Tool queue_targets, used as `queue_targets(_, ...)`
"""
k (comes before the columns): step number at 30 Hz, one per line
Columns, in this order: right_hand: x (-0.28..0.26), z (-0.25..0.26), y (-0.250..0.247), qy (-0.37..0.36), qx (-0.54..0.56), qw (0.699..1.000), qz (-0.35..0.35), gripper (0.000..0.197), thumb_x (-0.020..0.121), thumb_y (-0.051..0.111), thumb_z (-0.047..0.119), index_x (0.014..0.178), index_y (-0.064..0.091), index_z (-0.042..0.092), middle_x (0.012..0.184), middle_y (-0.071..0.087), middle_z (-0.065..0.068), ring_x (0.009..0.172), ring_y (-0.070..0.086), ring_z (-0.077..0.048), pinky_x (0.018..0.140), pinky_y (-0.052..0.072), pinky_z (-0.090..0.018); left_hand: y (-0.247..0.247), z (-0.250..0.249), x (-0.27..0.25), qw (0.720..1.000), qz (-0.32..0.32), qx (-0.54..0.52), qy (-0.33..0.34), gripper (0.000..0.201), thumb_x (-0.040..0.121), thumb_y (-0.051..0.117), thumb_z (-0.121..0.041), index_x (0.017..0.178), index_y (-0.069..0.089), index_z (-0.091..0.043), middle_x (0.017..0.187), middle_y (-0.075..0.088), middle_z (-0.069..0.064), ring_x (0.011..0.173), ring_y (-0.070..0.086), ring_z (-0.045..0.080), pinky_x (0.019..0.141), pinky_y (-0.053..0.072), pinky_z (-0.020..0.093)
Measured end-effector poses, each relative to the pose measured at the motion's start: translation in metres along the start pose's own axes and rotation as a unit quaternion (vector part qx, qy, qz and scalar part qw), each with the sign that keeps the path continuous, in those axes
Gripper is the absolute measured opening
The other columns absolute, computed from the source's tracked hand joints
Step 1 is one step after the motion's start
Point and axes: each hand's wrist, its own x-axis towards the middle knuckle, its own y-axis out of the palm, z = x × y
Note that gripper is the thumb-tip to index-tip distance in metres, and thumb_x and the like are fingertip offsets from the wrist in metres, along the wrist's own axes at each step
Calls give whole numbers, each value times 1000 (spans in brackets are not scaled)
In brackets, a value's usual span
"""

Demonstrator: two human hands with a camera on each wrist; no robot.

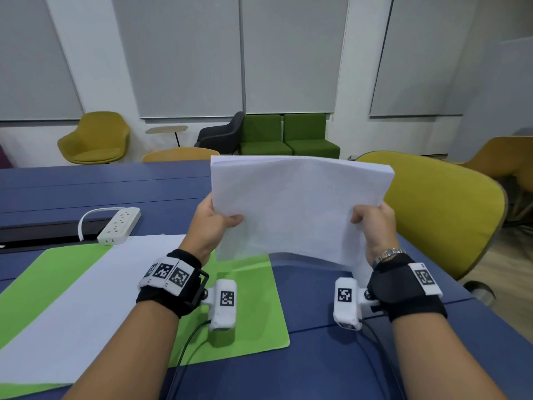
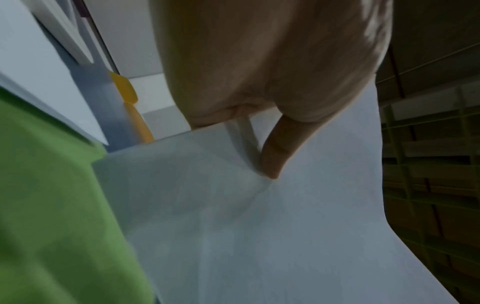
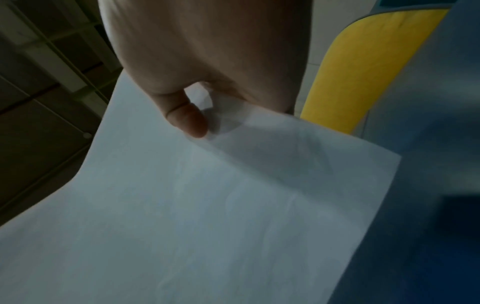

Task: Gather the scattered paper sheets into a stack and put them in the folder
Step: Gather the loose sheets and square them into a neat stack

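**Between both hands: paper stack held upright above the table**

Between the left hand [image 1: 212, 223] and the right hand [image 1: 375, 226], the paper stack [image 1: 297, 206] is standing nearly upright, clear of the blue table [image 1: 331, 365]. Each hand is pinching a side edge, thumb toward the person. The sheets are bowing, so judged light, limp and liable to slide apart; side-edge grips look soundest. Below the left hand, the green folder [image 1: 253, 313] is lying open, one sheet [image 1: 72, 298] resting on it.
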Motion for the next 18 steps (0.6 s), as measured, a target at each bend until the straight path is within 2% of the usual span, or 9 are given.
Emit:
queue_targets(2,-3,-11,1,18,-28,999,11,27,72,47,-13,76,54,13,76,53,0,72,43,-22,61,33,-28,-1,10,-3,1000,2,6,-29,48,85,64,17,127,59,-6,115,72,4,107,67,26,87,56,36)
queue_targets(4,-5,-11,2,19,-31,999,14,27,71,47,-13,75,53,13,75,52,-1,72,42,-22,61,32,-28,-2,11,-4,999,1,4,-37,47,85,65,16,126,59,-6,115,72,4,108,67,26,90,55,39)
queue_targets(8,0,4,4,-10,-17,1000,21,27,71,46,-14,78,53,12,80,51,-3,71,43,-19,62,32,-29,-7,2,3,1000,-12,-16,-18,49,83,66,18,126,59,-5,113,71,4,99,68,19,85,56,33)
queue_targets(12,-4,-10,3,25,-55,998,21,26,70,47,-12,83,54,10,78,49,-5,73,40,-21,61,31,-29,-7,15,-2,998,9,-1,-58,47,85,65,16,128,59,-3,117,72,7,108,68,27,85,56,36)
queue_targets(16,-1,-4,2,20,-37,999,14,26,70,47,-12,76,51,12,77,49,-3,71,41,-21,62,32,-30,-7,3,2,1000,8,-7,-27,46,85,64,17,125,61,-5,117,72,8,103,69,23,89,56,36)
queue_targets(18,0,0,3,12,-32,999,19,26,70,46,-13,74,49,13,76,48,-2,70,41,-20,61,32,-29,-9,3,3,999,0,-16,-28,48,84,66,18,126,61,-4,118,72,9,105,69,25,89,55,37)
